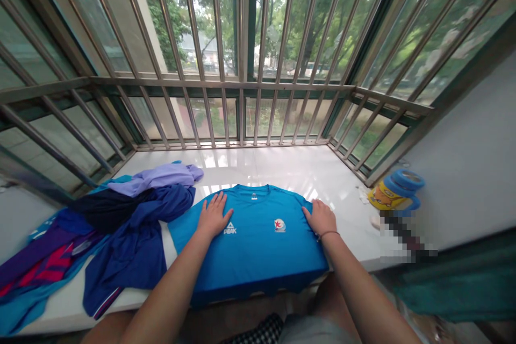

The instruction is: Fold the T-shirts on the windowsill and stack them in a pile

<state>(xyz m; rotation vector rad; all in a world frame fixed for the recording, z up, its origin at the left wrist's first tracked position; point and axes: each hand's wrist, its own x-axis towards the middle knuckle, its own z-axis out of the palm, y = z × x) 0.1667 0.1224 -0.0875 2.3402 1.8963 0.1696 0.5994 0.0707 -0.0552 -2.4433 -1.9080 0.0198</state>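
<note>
Lying front side up on a white ledge (pixel 258 164), a bright blue shirt (pixel 258 258) sits between a person's two bare hands, its collar toward the window and its lower edge draped over the near rim. The left hand (pixel 215 214) rests palm down near one shoulder of the shirt, fingers loosely spread and gripping nothing, just beside the white PEAK lettering (pixel 230 230). The right hand (pixel 321 217) touches the opposite shoulder edge, fingers bent and close together — whether they pinch the cloth cannot be told from this angle. A thin band (pixel 328 234) circles the right wrist. Across the chest from the lettering sits a badge (pixel 279 225) with a red star. To the left, rumpled clothes cover that end of the ledge: a lilac garment (pixel 157 178) on top at the back, a navy garment (pixel 133 247) trailing toward the near edge, and a purple-and-pink garment (pixel 52 269) farther out. At the far right, well apart from the shirt, a yellow-and-blue mug (pixel 397 191) stands near the wall (pixel 475 172). Metal bars (pixel 282 86) line the windows on three sides — leafy trees (pixel 320 16) fill the view beyond the glass.
</note>
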